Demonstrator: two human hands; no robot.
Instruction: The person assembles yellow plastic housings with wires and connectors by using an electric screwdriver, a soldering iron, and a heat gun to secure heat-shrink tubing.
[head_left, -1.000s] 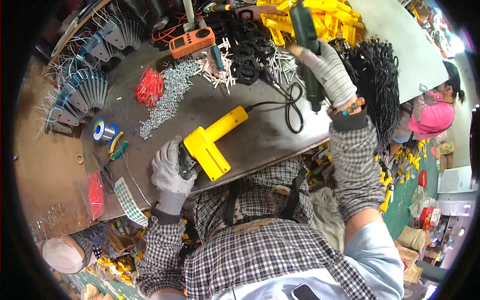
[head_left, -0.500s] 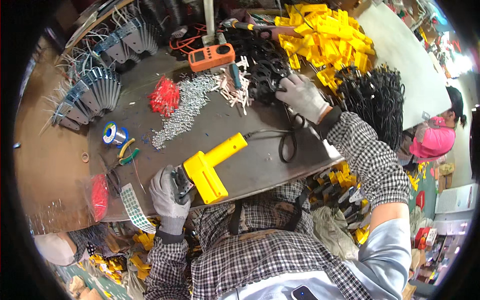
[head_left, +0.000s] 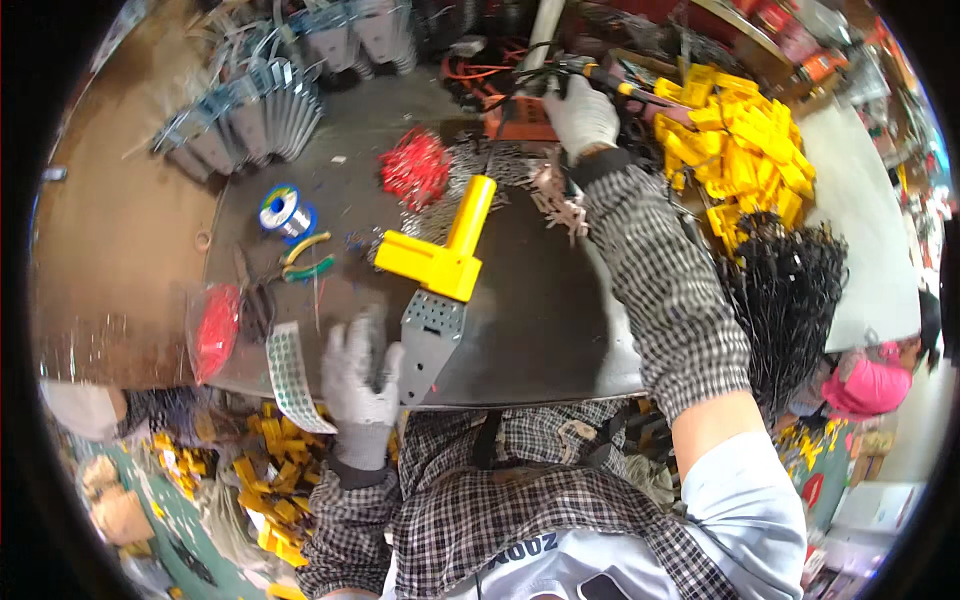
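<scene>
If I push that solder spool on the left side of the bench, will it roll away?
Probably not: the solder spool seems to lie flat on its flange, so it should slide rather than roll. Likely heavy for its size. Tipped on edge, it could roll toward the pliers.

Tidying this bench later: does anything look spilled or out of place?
Yes. Small silvery parts lie strewn loose across the bench behind the yellow housing, and a perforated strip overhangs the near edge beside the left hand.
</scene>
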